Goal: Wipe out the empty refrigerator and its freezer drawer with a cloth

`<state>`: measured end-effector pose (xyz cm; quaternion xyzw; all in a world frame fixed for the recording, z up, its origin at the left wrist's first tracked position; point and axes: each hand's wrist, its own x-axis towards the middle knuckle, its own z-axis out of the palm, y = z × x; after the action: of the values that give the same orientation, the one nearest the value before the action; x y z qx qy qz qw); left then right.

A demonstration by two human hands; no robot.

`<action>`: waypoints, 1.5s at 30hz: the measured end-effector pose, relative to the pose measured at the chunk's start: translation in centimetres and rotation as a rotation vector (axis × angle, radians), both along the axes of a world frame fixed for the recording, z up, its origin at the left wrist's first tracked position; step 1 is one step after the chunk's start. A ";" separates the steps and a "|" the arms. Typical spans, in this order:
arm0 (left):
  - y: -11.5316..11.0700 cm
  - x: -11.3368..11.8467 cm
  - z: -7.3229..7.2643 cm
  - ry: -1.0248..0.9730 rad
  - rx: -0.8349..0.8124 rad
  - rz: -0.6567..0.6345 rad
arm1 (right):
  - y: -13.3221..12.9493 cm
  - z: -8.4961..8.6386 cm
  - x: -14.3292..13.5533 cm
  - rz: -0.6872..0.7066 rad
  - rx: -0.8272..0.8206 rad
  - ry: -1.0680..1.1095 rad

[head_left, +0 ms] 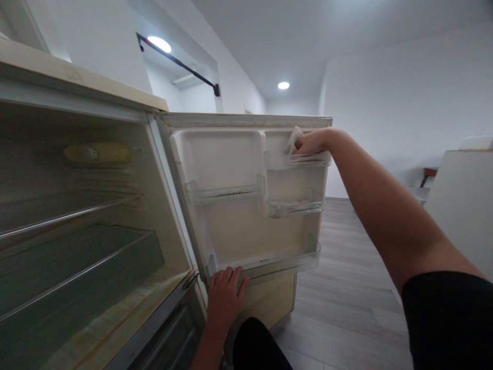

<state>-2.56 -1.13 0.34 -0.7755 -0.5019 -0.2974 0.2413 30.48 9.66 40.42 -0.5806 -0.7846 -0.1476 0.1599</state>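
- Right grip (314,143) closes on a white cloth (294,139), bunched at the fingers, high on the inner face of the open refrigerator door (246,231), near its free edge.
- Cloth sits just above the small upper door bin (277,163); hand partly over the bin's rim. Contact with the panel hard to make out.
- Left grip (224,295) lies over the front edge of the long bottom door bin (285,267), toward the hinge side. Cannot tell whether it clamps or merely rests.
- Main risk, as judged: door swings. A push near the free edge has long leverage; a hand close to the hinge side has little to answer it.
- Bottom bin could lift or pop loose if it takes the bracing load instead of the door itself.
- Upper bin: loose cloth may snag its rim, or the wrist may bear down and unseat it.
- Closing swing could pinch the left forearm by the lower hinge (191,280), or knock the dark-clothed knee (256,344) below.
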 end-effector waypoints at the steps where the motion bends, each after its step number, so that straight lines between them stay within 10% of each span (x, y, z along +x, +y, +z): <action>1: -0.1 -0.1 0.0 -0.002 0.001 -0.005 | -0.2 0.1 0.2 -0.057 -0.082 -0.031; 9: -0.1 -0.2 0.0 -0.010 -0.024 -0.011 | -1.5 -0.1 -1.9 0.071 -0.057 -0.043; 16: -0.2 -0.2 0.1 -0.002 -0.026 -0.010 | -1.7 -1.2 -1.4 -0.237 0.260 0.096; 23: -0.4 -0.1 0.2 -0.017 -0.052 -0.013 | -2.9 -0.8 -2.0 0.150 -0.028 0.116; 33: -0.8 -1.1 0.1 -0.012 -0.006 -0.048 | -4.5 -0.7 -3.7 0.287 -0.064 0.103; 41: -0.8 -1.4 0.2 -0.018 -0.029 -0.064 | -5.6 -0.2 1.3 0.033 -0.174 0.024; 45: -0.7 -1.2 0.3 -0.028 -0.032 -0.062 | -6.5 -1.6 1.1 0.044 0.062 0.220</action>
<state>-3.79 -1.78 0.60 -0.7903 -0.4855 -0.3075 0.2126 31.61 3.12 38.83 -0.5707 -0.7698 -0.1037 0.2663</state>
